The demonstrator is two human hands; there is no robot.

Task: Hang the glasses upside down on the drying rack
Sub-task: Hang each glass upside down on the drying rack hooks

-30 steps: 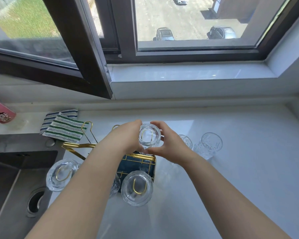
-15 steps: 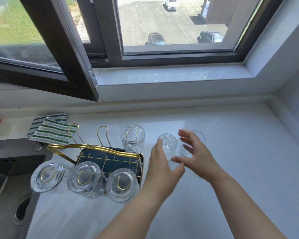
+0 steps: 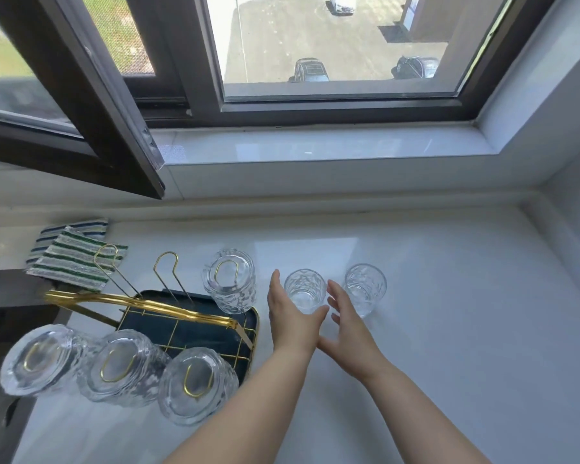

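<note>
4 glasses hang upside down on the drying rack (image 3: 181,316). 2 upright glasses stand on the tabletop (image 3: 449,329); the left hand (image 3: 292,316) and right hand (image 3: 349,326), fingers spread, flank the nearer glass (image 3: 304,291) without gripping it.

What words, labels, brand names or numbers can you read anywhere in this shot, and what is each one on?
None: no legible text shows anywhere in the picture.
The glasses, hung or standing, bear only a moulded pattern.
The drying rack and the striped cloths show no label.
The parked cars outside the window are too small and blurred for any plate or badge to be read.
</note>
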